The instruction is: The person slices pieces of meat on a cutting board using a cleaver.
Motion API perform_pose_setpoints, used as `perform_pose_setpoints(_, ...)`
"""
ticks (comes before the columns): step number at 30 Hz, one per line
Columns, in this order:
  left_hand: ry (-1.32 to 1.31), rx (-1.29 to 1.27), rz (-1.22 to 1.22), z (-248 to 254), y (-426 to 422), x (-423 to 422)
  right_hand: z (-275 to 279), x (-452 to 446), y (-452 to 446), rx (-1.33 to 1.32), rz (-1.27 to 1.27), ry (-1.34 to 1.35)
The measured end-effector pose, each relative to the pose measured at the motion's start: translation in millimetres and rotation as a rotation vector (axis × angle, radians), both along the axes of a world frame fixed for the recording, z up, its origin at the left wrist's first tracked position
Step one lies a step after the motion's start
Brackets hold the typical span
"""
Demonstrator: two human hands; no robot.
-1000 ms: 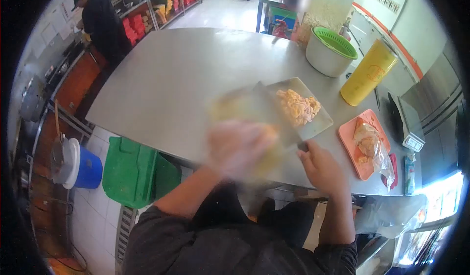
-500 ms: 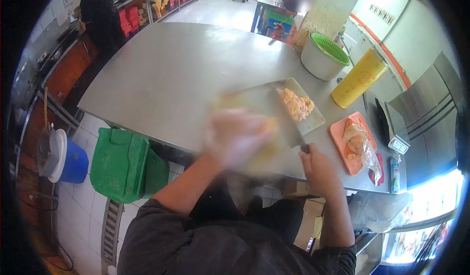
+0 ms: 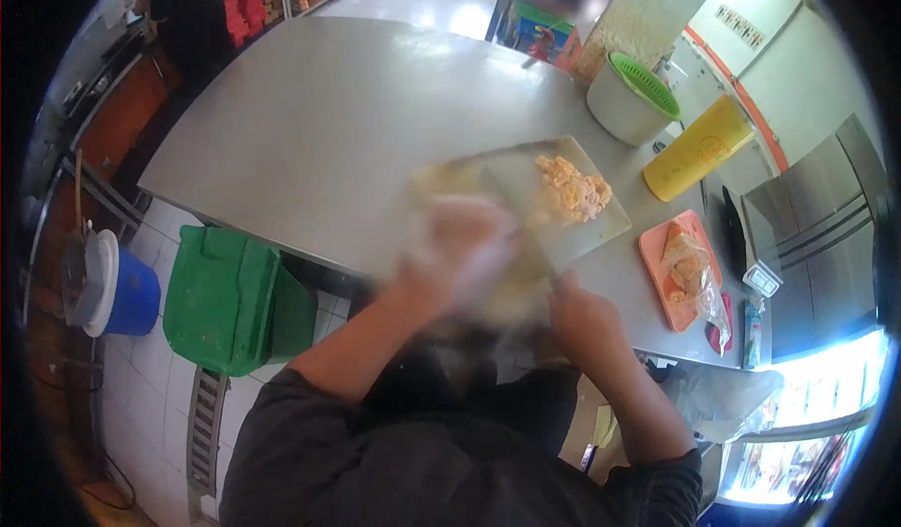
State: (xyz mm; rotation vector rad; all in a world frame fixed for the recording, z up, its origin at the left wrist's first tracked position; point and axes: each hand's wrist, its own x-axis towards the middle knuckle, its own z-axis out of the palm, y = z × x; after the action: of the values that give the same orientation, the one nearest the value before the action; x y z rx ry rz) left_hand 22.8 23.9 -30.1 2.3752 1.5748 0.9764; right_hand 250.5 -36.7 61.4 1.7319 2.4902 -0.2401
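Note:
My right hand [image 3: 584,316] is wrapped round the handle of a large knife [image 3: 526,210], whose wide blade lies over a cutting board [image 3: 610,231]. My left hand [image 3: 462,241], in what looks like a clear glove, is over the near left part of the board, left of the blade. It is smeared, and its fingers and anything under them cannot be made out. A pile of pale orange-pink chopped meat [image 3: 572,192] sits on the board's far right part, beyond the blade.
Right of the board are a pink tray [image 3: 655,262] with bagged meat, a yellow cylinder [image 3: 699,149], a white tub with green basket [image 3: 631,105] and a scale [image 3: 762,278]. A green bin [image 3: 225,297] stands left below the steel table [image 3: 310,123]. A person [image 3: 188,15] stands back left.
My right hand and the knife have shifted left and toward my left hand; the blade has moved off the chopped meat. The whole view has tilted and shifted somewhat.

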Motion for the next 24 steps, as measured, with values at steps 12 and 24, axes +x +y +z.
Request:
perform_pose_setpoints(12, 0.046, -0.008, 0.046, -2.6, -9.7, 3.6, -21.9, -34.5, 63.7, 0.102, 0.116, 0.148)
perform_pose_setpoints(24, -0.014, 0.072, 0.092, 13.8, -16.4, -0.8, 19.1, 34.9, -43.0, -0.023, -0.004, -0.099)
